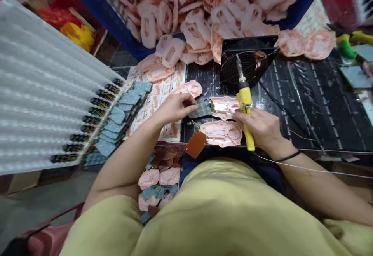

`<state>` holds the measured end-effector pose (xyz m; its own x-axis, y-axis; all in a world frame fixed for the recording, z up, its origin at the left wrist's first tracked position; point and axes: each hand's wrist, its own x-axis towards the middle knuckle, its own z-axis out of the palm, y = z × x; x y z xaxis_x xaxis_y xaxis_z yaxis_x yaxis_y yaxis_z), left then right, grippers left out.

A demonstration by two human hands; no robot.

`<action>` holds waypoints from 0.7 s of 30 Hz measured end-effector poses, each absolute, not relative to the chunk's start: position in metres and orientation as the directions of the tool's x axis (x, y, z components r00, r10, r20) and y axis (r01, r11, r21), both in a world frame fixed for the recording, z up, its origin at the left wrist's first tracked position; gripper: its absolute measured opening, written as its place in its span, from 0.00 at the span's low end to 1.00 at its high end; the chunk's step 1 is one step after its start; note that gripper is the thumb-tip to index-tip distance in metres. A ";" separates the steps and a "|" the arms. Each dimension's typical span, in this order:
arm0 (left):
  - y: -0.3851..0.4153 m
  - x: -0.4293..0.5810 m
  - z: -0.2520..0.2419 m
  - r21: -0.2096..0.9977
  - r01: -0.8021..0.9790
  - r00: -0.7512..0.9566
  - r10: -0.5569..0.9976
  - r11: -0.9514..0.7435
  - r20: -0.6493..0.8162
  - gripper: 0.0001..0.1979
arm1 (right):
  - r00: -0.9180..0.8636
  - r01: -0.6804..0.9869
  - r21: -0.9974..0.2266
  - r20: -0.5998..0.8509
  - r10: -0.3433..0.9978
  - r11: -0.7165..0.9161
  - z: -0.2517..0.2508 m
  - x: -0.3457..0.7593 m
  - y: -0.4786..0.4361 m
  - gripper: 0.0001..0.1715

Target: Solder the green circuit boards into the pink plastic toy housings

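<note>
Between its thumb and fingers my left hand (177, 107) pinches the edge of a green circuit board (204, 109). The board's right end meets a pink plastic shell (223, 107). My right hand (259, 126) is closed round a yellow soldering iron (245, 104), whose metal tip points up and away from me, in front of a fan. My right fingertips are beside the right end of that shell. Nearer to me lies a second pink shell (222, 133) with wires inside. An orange-brown board (196, 144) lies at its left, overhanging the table edge. Another pink shell (190, 88) lies behind my left hand.
A black fan (247, 60) stands behind the work. Beyond it a blue crate (105, 19) is heaped with pink shells. Several circuit boards (116, 114) are stacked at left beside a white corrugated panel (49, 89). A thin cable (314, 169) crosses my right forearm.
</note>
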<state>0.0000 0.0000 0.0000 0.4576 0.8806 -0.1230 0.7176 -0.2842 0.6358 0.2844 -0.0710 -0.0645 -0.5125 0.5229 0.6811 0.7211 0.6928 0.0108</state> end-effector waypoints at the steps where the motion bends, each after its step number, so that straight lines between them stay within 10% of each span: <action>1: 0.001 -0.001 0.002 0.646 0.713 0.461 0.877 -0.273 -0.138 0.16 | -0.496 0.730 -0.005 0.685 0.534 0.684 -0.064 0.285 -0.072 0.05; 21: 0.020 0.007 0.002 0.848 0.477 0.517 0.854 -0.232 -0.057 0.11 | -0.423 0.738 -0.069 0.727 0.540 0.671 -0.049 0.273 -0.052 0.08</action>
